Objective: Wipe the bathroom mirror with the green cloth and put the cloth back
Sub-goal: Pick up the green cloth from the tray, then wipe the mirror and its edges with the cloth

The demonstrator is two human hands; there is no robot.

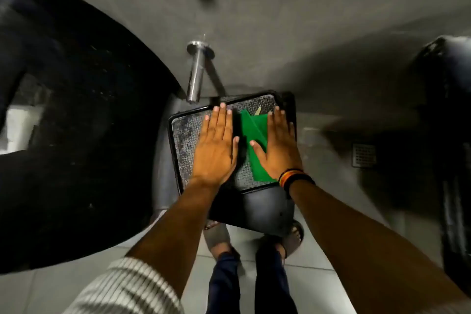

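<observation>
Left hand (215, 146): flat, palm down, fingers together and stretched forward; pressed on the patterned top of the black stool (178, 135), just left of the green cloth (256, 135); gripping nothing.
Right hand (276, 144): flat too, palm down on the cloth's right part, thumb splayed across the green; pressing, not pinching.
Forearms: both reaching down and forward from the body, roughly parallel, wrists level; banded bracelet (293, 177) on the right wrist, striped sleeve (122, 285) pushed up on the left arm.
Cloth: folded, lying on the stool top between the hands, partly under the right palm; one corner peaked toward the metal pipe (196, 72) on the wall.
Mirror: not in view.
Stage: probably cloth at its resting place; start or end of the task unclear.
Risk, slip: smooth folded cloth could slide under a flat palm toward the stool edge and drop to the tiled floor (318, 275).
Risk, unfolding: lifting by one corner likely to shake the folds loose.
Risk, tipping: leaning weight on the stool's near edge could rock it toward the sandalled feet (219, 237).
</observation>
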